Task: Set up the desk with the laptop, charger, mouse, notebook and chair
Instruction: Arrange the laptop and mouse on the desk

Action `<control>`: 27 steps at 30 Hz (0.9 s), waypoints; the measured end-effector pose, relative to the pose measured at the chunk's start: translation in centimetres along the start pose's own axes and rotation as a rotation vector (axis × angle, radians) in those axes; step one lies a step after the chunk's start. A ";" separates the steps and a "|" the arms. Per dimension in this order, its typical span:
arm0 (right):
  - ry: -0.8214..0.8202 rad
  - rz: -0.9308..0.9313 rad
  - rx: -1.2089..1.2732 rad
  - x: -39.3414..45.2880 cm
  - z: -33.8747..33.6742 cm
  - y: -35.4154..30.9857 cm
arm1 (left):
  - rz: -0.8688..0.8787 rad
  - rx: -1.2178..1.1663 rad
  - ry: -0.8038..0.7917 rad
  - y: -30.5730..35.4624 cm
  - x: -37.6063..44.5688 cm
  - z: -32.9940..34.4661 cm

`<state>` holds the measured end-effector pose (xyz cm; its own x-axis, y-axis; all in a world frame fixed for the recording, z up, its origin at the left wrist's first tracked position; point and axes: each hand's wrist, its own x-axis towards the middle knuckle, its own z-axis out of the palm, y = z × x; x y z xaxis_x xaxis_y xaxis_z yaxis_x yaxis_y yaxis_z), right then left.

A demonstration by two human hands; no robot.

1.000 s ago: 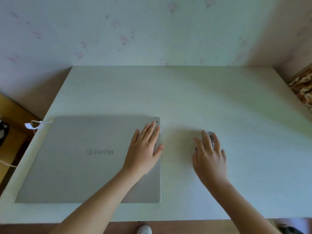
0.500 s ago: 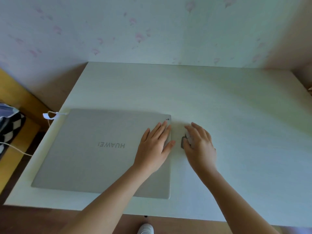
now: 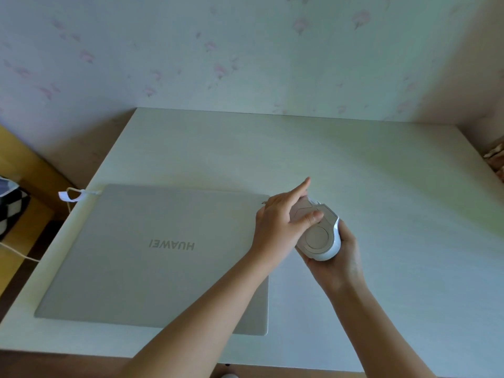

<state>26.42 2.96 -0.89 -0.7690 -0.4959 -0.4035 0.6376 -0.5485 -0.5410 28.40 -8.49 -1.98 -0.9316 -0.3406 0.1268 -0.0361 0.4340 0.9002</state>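
White mouse [image 3: 320, 236] upside down just right of closed laptop [image 3: 158, 255] on desk [image 3: 395, 186] — right hand [image 3: 339, 257] cups it, left hand [image 3: 278, 227] pinches it, index finger straight out.

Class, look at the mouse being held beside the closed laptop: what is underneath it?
The right hand cups the upturned mouse from below, with the white desk beneath. The left hand presses its thumb on the exposed base. The mouse's button side is covered by the right hand.
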 end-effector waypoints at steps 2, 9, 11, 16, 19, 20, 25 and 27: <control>-0.012 -0.010 -0.001 0.1 -0.2 0.1 | -0.016 -0.019 0.001 -0.1 0.3 0.4; 0.015 -0.058 -0.049 1.2 -1.0 0.3 | 0.026 0.086 0.011 -1.0 0.6 0.5; 0.083 -0.135 -0.136 1.4 -1.1 0.5 | 0.083 0.191 0.023 -1.6 0.5 -0.1; 0.264 -0.534 -0.889 1.6 -0.5 1.5 | 0.265 0.715 0.098 -4.8 -0.5 -2.4; 0.307 -0.764 -1.353 1.9 -0.8 3.1 | 0.291 0.835 0.089 -6.2 -1.4 -3.2; 0.329 -0.811 -1.478 2.0 -0.9 3.6 | 0.283 0.862 0.075 -6.5 -1.7 -3.4; 0.314 -0.960 -1.870 2.5 -1.7 5.4 | 0.216 0.893 0.019 -7.4 -2.5 -3.9; 0.338 -0.975 -1.920 2.6 -1.9 5.7 | 0.205 0.894 0.017 -7.5 -2.6 -3.9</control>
<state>27.97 -0.13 -6.42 -0.8456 -0.3338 0.4166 -0.4969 0.7774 -0.3856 32.48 -14.13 -7.44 -0.9456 -0.1949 0.2606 -0.1438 0.9687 0.2026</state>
